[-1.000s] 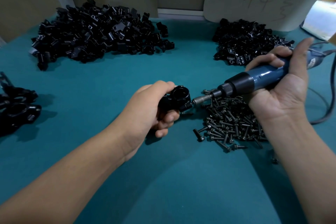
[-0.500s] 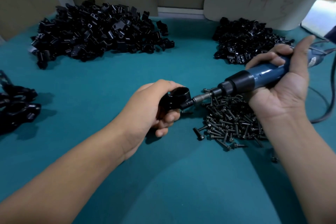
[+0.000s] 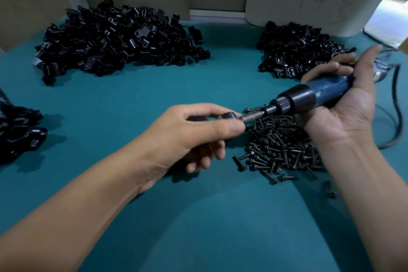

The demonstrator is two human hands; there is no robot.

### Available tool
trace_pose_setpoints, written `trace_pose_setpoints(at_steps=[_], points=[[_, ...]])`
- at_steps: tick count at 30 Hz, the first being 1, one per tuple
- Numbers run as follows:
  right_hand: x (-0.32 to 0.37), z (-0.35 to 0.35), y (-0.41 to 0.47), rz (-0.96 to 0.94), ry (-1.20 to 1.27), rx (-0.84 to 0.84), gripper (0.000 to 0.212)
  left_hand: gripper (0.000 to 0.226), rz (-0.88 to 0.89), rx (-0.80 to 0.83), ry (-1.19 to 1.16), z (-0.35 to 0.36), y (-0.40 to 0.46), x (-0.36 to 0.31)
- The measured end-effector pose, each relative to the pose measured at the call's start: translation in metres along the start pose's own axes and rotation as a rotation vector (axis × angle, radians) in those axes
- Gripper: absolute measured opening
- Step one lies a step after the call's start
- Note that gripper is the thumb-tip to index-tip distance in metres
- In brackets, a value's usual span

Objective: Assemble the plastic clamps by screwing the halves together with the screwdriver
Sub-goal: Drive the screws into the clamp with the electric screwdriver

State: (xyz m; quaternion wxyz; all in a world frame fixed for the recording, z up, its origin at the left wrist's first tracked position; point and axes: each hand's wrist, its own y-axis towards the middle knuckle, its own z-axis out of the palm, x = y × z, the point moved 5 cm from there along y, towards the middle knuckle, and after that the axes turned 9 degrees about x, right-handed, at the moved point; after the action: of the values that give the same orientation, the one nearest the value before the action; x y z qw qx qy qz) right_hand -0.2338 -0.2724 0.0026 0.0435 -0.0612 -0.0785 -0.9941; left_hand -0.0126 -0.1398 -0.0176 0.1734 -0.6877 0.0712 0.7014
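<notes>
- The left hand [image 3: 194, 132] pinched the small clamp [image 3: 227, 115] at mid-frame.
- The right hand [image 3: 344, 104] squeezed the screwdriver [image 3: 309, 95].
- The clamp looked hard, light, best held by its sides.

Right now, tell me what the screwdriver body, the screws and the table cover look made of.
Screwdriver: blue and black body looks like smooth moulded plastic; its tip, bare grey metal with a dull shine. Screws: dark metal, probably blackened steel, faint glints on heads. Table cover: teal, matte, likely felt or rubber mat; no glare.
</notes>
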Motion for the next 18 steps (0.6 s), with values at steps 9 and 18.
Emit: trace_pose_setpoints(at_steps=[9,18], points=[[-0.007,-0.001,-0.005,-0.012,-0.060,-0.027,0.025,0.038,0.054,-0.262,0.558,0.001,0.001,0.003],[-0.008,-0.003,-0.005,0.013,-0.067,-0.029,0.027,0.059,0.042,-0.300,0.568,0.009,0.002,0.007]])
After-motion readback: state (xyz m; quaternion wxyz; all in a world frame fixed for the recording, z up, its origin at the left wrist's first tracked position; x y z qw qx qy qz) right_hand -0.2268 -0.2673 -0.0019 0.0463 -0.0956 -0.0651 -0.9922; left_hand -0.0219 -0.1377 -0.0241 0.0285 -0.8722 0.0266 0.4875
